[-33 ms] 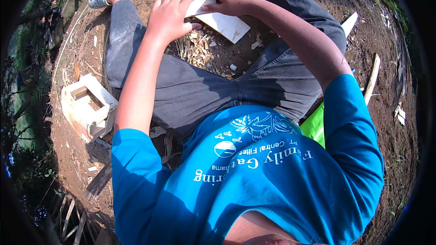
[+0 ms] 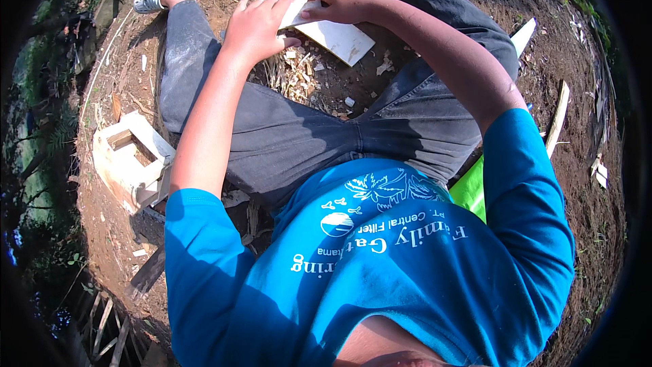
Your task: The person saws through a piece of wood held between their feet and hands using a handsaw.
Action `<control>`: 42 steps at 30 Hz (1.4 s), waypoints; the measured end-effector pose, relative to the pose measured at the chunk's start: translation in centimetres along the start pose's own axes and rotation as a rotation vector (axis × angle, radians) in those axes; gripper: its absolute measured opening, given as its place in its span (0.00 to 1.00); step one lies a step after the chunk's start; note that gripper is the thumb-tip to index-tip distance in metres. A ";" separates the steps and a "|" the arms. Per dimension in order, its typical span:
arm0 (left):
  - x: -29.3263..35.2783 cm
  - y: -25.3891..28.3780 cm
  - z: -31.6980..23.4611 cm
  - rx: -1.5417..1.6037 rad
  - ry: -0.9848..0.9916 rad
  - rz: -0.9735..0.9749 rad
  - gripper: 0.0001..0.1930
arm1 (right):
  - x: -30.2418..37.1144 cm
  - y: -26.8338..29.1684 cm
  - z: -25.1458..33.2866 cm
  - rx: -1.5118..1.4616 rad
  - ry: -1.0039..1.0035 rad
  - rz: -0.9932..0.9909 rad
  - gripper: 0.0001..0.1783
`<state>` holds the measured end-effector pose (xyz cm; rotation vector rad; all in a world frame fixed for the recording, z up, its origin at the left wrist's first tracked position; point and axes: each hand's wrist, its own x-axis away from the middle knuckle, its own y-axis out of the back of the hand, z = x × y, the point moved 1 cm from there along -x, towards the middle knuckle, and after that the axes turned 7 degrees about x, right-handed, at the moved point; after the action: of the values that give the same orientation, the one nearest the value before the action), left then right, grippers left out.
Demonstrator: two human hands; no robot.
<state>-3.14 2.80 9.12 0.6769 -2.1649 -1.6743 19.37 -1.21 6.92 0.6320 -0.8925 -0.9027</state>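
Between my outstretched legs, both hands hold a short pale wooden piece (image 2: 293, 13). My left hand (image 2: 252, 28) is closed at its left end, with the thumb on the near side and the fingertips bent over the far side. My right hand (image 2: 345, 4) grips the other end, its thumb and fingers pinching the wood. Just beneath and to the right, a flat pale board (image 2: 343, 42) lies tilted on the ground, partly covered by the held piece and my right hand.
A pale wooden box-like frame (image 2: 132, 160) with a square opening stands by my left thigh. Wood chips (image 2: 297, 81) litter the soil between my legs. Right of me lie a bright green object (image 2: 470, 190), partly hidden, and a wooden strip (image 2: 557, 119).
The fingers of my left hand have drawn slightly nearer to me along the wooden piece. My right hand looks almost unmoved.
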 end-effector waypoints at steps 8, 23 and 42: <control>-0.2 -5.1 0.9 0.162 0.287 0.290 0.27 | -4.6 -2.4 -3.3 -0.001 0.022 0.054 0.43; 0.0 -10.2 5.5 0.315 0.644 0.355 0.27 | 37.8 -1.2 -19.6 -0.517 -0.876 -1.201 0.15; -4.0 -10.8 6.5 0.284 0.613 0.406 0.26 | 13.7 -4.1 -13.4 -0.270 -0.541 -0.634 0.23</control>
<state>-1.33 8.07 -2.84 0.6557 -1.9217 -0.8220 33.70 -13.70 2.35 0.4393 -1.0359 -1.7916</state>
